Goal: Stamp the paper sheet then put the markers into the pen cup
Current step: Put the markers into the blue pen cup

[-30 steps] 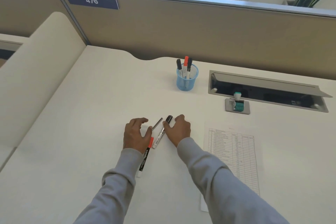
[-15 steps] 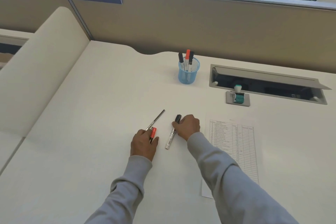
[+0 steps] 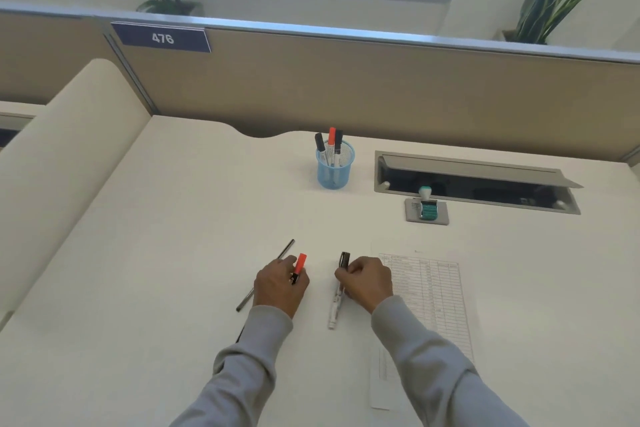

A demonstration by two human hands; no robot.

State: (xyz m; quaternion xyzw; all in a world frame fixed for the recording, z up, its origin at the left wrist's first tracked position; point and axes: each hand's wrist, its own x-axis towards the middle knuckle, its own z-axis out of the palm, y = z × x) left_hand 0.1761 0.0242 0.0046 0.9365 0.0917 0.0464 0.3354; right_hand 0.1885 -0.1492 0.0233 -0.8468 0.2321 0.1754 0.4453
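Note:
My left hand [image 3: 278,286] is closed around a red-capped marker [image 3: 299,263], whose cap sticks out past my fingers. My right hand [image 3: 367,279] grips a black-capped white marker [image 3: 337,302] that lies on the desk pointing away from me. A thin dark pen [image 3: 265,276] lies diagonally on the desk, partly under my left hand. The printed paper sheet [image 3: 429,298] lies flat just right of my right hand. At the back stands the blue mesh pen cup [image 3: 335,168] holding three markers. The teal stamp [image 3: 427,204] rests on its grey pad.
A recessed cable tray [image 3: 474,180] with an open lid sits behind the stamp. A tan partition [image 3: 381,90] bounds the desk at the back, and a cream side panel [image 3: 62,156] rises on the left. Plants stand beyond the partition.
My left hand has picked up the red-capped marker and my right hand has closed on the black-capped one. The camera view has tilted upward.

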